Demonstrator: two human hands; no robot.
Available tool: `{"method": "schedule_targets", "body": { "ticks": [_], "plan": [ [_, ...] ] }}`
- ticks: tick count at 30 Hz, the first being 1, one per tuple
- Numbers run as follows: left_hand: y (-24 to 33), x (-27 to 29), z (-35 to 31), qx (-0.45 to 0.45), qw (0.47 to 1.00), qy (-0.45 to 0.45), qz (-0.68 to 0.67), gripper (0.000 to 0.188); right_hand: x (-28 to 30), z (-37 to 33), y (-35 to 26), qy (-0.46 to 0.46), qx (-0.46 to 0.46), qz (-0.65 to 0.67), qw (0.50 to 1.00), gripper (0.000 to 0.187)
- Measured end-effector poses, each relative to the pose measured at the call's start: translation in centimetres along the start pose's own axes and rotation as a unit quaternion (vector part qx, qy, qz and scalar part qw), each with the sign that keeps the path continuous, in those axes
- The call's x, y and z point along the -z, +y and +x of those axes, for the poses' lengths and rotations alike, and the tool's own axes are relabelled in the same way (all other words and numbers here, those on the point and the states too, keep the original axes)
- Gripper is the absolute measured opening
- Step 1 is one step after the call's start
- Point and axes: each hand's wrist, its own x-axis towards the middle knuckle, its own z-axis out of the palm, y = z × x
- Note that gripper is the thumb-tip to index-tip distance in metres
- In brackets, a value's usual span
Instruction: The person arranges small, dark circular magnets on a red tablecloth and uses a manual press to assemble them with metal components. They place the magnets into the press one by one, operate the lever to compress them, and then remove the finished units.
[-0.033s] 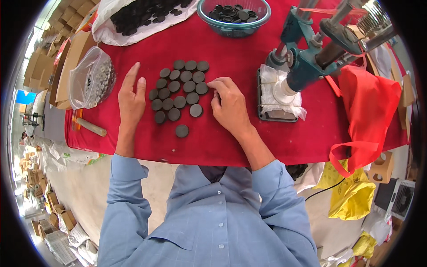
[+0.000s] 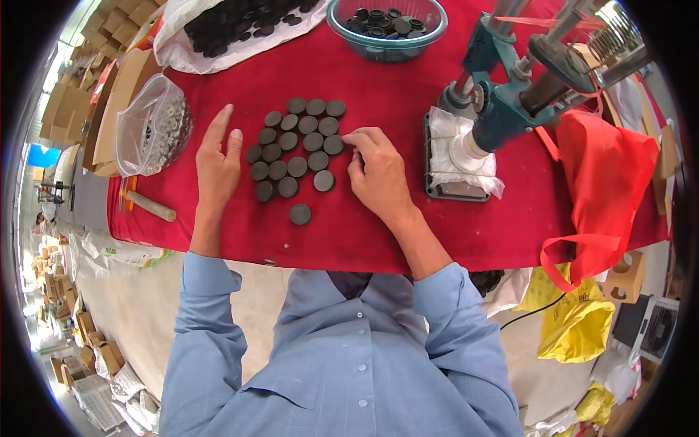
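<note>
While the left hand (image 2: 218, 164) stands open, seemingly empty, left of the dark discs (image 2: 296, 167), the right hand (image 2: 381, 173) curls at the cluster's right side, its forefinger tip touching or just beside one disc; whether the tucked fingers hold anything cannot be told. The discs lie flat on the red cloth (image 2: 349, 244). They look light, stiff and rather smooth, probably best pinched across the rim.

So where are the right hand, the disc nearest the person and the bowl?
Right hand (image 2: 380, 175): head view, back of hand.
Disc nearest the person (image 2: 300, 214): head view, top face.
Bowl (image 2: 386, 53): head view, front wall.
</note>
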Motion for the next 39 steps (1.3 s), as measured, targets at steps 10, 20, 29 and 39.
{"method": "schedule_targets", "body": {
  "ticks": [10, 20, 29, 39],
  "plan": [
    [2.9, -2.9, -1.1, -0.109, 0.982, -0.127, 0.086, 0.045, 0.0, 0.0, -0.2, -0.011, -0.005, -0.006, 1.000, 0.032],
    [3.9, -4.3, -2.6, -0.144, 0.954, -0.132, 0.229, 0.043, 0.2, -0.2, -0.4, -0.013, -0.003, -0.014, 1.000, 0.033],
    [3.3, -3.9, -0.7, -0.110, 0.981, -0.105, 0.125, 0.048, -0.1, -0.1, -0.1, 0.001, -0.001, 0.012, 1.000, 0.030],
    [2.3, -5.6, 1.7, -0.115, 0.963, -0.172, 0.173, 0.052, 0.2, -0.6, -0.1, -0.009, -0.013, 0.006, 1.000, 0.030]
  ]
}}
